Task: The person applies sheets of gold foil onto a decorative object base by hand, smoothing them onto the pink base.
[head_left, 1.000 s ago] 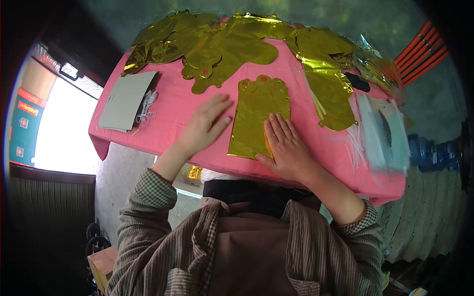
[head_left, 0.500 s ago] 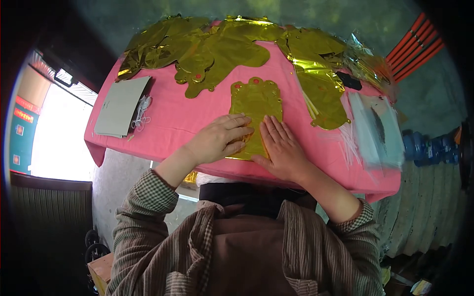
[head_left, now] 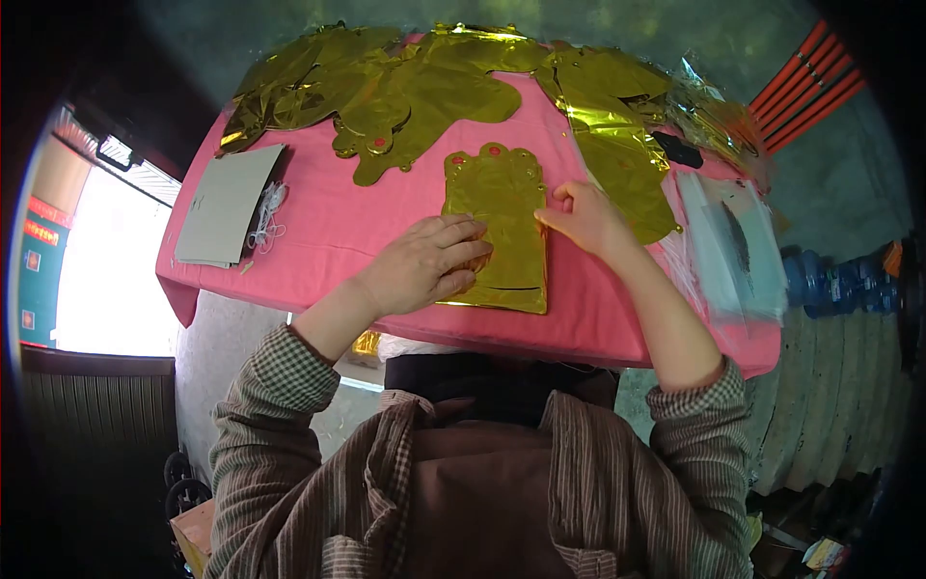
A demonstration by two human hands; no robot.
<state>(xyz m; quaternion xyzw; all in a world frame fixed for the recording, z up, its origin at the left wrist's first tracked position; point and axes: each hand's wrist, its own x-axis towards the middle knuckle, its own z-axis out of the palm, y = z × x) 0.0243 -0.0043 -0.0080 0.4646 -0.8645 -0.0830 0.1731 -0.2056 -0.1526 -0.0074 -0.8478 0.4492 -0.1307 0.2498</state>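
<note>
A folded gold foil piece (head_left: 506, 222) with a scalloped top edge and red dots lies on the pink-covered table (head_left: 338, 227). My left hand (head_left: 434, 262) rests on its left side, palm down, fingers slightly spread. At the right edge of the foil is my right hand (head_left: 582, 220), its thumb and a finger closed together at that edge. Whether foil is pinched between them is too small to tell. Larger gold foil shapes (head_left: 424, 96) spread along the far side, and another gold foil piece (head_left: 627, 174) lies beyond my right hand.
Grey card sheets (head_left: 227, 205) and a white string bundle (head_left: 267, 217) lie at the left. Clear plastic sleeves (head_left: 738, 246) and thin white strips (head_left: 681, 265) are at the right, near a black object (head_left: 678, 150). Blue bottles (head_left: 839, 282) stand beyond the table's right side.
My right hand has lifted off the foil's lower right part and moved up to its right edge, its fingers now drawn together. My left hand stays on the foil.
</note>
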